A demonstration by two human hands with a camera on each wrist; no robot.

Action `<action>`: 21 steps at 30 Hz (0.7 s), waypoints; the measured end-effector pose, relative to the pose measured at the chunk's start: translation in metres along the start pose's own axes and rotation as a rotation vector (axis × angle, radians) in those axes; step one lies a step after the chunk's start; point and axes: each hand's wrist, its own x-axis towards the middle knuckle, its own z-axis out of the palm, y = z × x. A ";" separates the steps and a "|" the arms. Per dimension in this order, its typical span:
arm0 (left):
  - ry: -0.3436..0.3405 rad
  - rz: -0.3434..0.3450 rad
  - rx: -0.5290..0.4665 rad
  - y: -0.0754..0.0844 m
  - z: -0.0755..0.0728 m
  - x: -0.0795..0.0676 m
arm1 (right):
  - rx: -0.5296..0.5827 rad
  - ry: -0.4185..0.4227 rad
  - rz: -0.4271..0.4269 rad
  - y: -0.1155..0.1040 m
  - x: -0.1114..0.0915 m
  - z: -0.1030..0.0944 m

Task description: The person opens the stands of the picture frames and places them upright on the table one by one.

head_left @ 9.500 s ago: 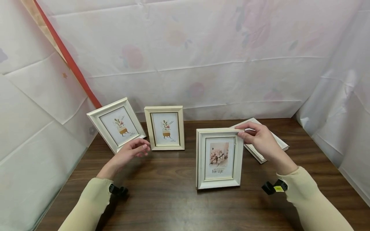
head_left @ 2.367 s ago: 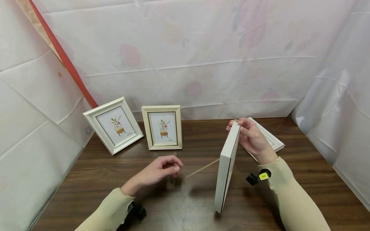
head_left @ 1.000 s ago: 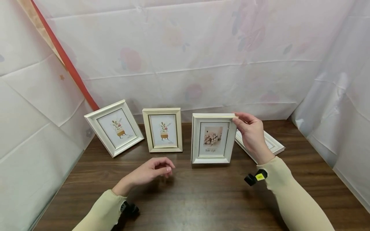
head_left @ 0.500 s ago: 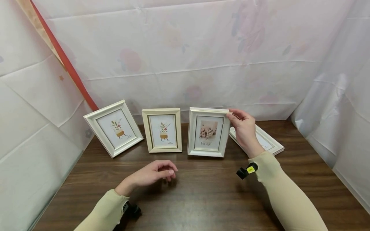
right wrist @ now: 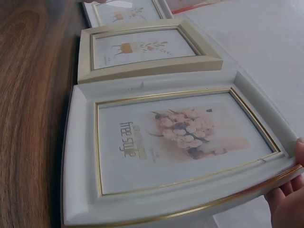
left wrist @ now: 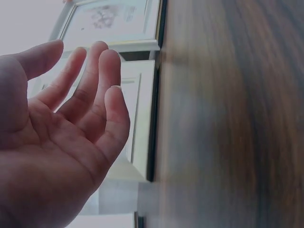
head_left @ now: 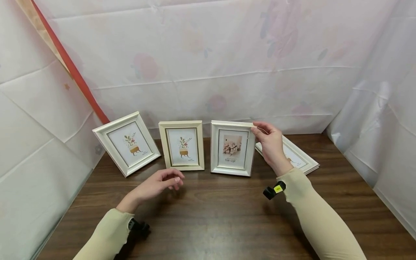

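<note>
My right hand [head_left: 270, 143] pinches the upper right corner of a white photo frame [head_left: 216, 148] with a flower picture and "free style" lettering. That frame stands upright on the table, facing me; the right wrist view shows its gold inner line and the fingertips [right wrist: 300, 151] at its corner. To its left stands a cream photo frame [head_left: 200, 148] with a potted plant print. Farther left a white photo frame [head_left: 112, 148] with a like print leans at a tilt. My left hand [head_left: 156, 186] hovers in front of the cream frame, fingers loosely bent, holding nothing.
Flat white frames [head_left: 300, 159] lie stacked at the right, partly behind my right hand. Everything rests on a brown wood-grain table [head_left: 221, 216]. A pale printed cloth [head_left: 247, 72] hangs behind, with a red strip [head_left: 78, 77] at the left.
Held side-on with its back strut out earlier, the white flower-picture frame has turned to face me and moved back and left beside the cream frame. My left hand has shifted left.
</note>
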 end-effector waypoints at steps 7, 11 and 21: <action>0.044 -0.008 -0.013 -0.005 -0.013 -0.007 | -0.049 -0.108 0.041 0.001 0.001 -0.006; 0.077 0.005 -0.044 -0.009 -0.020 -0.011 | -0.124 -0.154 0.021 0.000 -0.001 -0.009; 0.039 0.014 -0.093 -0.015 -0.020 -0.017 | -0.219 -0.235 -0.042 -0.001 -0.006 -0.025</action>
